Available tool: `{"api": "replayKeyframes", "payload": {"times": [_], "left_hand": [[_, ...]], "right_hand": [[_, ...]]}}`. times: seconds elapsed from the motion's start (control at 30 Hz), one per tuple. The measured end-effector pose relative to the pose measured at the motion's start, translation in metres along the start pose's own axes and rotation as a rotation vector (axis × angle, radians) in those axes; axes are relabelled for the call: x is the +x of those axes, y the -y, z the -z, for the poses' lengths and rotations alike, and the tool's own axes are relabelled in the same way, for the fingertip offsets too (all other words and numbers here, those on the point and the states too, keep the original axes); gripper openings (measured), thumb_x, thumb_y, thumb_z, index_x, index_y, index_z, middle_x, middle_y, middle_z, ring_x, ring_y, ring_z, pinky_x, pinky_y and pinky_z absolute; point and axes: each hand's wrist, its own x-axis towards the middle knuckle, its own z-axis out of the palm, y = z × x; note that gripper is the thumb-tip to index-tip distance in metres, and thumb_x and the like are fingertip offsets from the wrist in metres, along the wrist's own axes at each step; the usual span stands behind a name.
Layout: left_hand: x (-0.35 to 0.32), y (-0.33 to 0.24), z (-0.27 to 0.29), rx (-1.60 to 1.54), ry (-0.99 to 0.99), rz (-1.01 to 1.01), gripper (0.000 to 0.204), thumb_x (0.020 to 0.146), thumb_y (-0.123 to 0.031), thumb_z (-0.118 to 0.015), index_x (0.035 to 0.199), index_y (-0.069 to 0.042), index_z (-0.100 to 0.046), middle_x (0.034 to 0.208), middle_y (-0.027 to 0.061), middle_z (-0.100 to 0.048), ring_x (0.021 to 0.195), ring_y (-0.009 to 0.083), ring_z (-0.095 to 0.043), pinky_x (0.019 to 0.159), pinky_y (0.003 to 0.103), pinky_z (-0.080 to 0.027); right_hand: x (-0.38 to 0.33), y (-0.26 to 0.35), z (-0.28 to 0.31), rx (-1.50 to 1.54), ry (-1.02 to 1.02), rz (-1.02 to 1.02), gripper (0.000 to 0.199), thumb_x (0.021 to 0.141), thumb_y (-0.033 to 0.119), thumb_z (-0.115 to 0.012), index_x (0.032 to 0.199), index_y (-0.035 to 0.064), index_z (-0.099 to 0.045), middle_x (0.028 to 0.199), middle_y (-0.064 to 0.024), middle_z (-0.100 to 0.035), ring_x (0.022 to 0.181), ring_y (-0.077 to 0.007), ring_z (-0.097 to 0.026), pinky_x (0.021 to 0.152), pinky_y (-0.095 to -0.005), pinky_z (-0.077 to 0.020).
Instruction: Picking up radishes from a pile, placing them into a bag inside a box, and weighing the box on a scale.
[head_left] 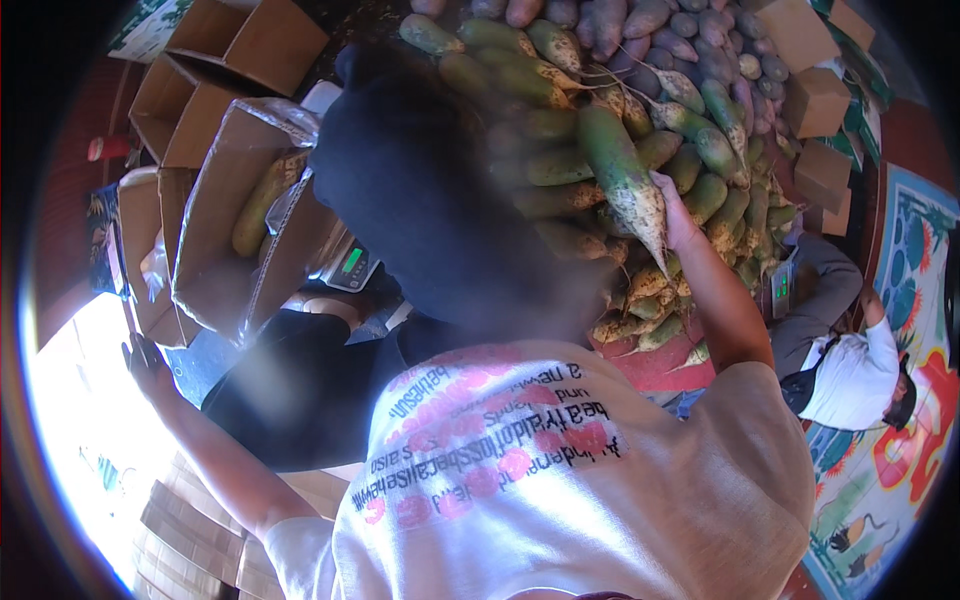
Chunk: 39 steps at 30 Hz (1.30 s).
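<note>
Right hand (pixel 678 222) fingers gripping long green-white radish (pixel 622 178) near its pale root end; long axis runs diagonal, tip pointing down past the fingers, green end up-left. Left hand (pixel 143 358) grip unclear.

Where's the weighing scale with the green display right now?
In the head view, the scale sits left of centre, just right of the open cardboard box holding a radish, and well left of the radish pile.

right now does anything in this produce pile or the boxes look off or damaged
Nothing looks spilled or damaged. The right hand holds a long green-and-white radish over the heaped pile; the open cardboard box with radishes lies tipped on its side.
</note>
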Motion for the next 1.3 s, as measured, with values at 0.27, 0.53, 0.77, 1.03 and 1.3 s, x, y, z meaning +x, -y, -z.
{"api": "replayKeyframes", "payload": {"times": [0.27,0.53,0.77,1.03,1.3], "left_hand": [[-0.044,-0.12,-0.146,-0.486,-0.103,0.34,0.036,0.096,-0.01,-0.061,0.131,0.0,-0.056,0.124,0.02,-0.062,0.114,0.0288,-0.061,0.097,0.037,-0.049],[-0.058,-0.197,-0.11,-0.802,-0.401,0.451,0.05,0.097,0.0,-0.054,0.145,-0.001,-0.043,0.138,0.0195,-0.055,0.125,0.0296,-0.057,0.107,0.036,-0.047],[-0.045,-0.235,-0.131,-0.723,-0.304,0.379,0.047,0.095,-0.001,-0.058,0.142,0.0,-0.049,0.135,0.0202,-0.058,0.124,0.0298,-0.059,0.103,0.035,-0.05],[-0.035,-0.202,-0.121,-0.75,-0.3,0.348,0.042,0.094,0.0,-0.06,0.135,0.0,-0.054,0.127,0.0168,-0.064,0.115,0.0275,-0.064,0.098,0.035,-0.052],[-0.04,-0.248,-0.14,-0.567,-0.107,0.152,0.045,0.097,-0.019,-0.063,0.137,-0.002,-0.055,0.125,0.011,-0.064,0.109,0.0211,-0.062,0.092,0.036,-0.051]], "right_hand": [[0.013,0.012,0.042,-0.127,-0.149,0.101,0.059,0.095,0.038,-0.064,0.14,0.0017,-0.05,0.119,-0.0158,-0.067,0.1,-0.0286,-0.068,0.089,-0.0427,-0.0566],[0.026,0.018,0.016,-1.122,-0.469,0.749,0.077,0.085,0.014,-0.076,0.15,0.0005,-0.038,0.135,-0.0136,-0.058,0.119,-0.0225,-0.058,0.102,-0.0326,-0.0451],[0.044,0.04,0.026,-1.219,-0.486,0.583,0.086,0.081,0.021,-0.081,0.15,-0.0009,-0.034,0.133,-0.0154,-0.059,0.12,-0.0224,-0.057,0.101,-0.0333,-0.0447],[0.041,0.064,-0.046,-1.036,-0.483,0.152,0.08,0.081,0.024,-0.082,0.145,0.0015,-0.041,0.125,-0.0141,-0.064,0.107,-0.0236,-0.065,0.09,-0.0349,-0.0514],[0.007,0.154,-0.138,-1.247,-0.234,0.646,0.082,0.082,0.014,-0.079,0.151,0.0016,-0.036,0.131,-0.0124,-0.06,0.111,-0.0198,-0.061,0.095,-0.0333,-0.0495]]}}
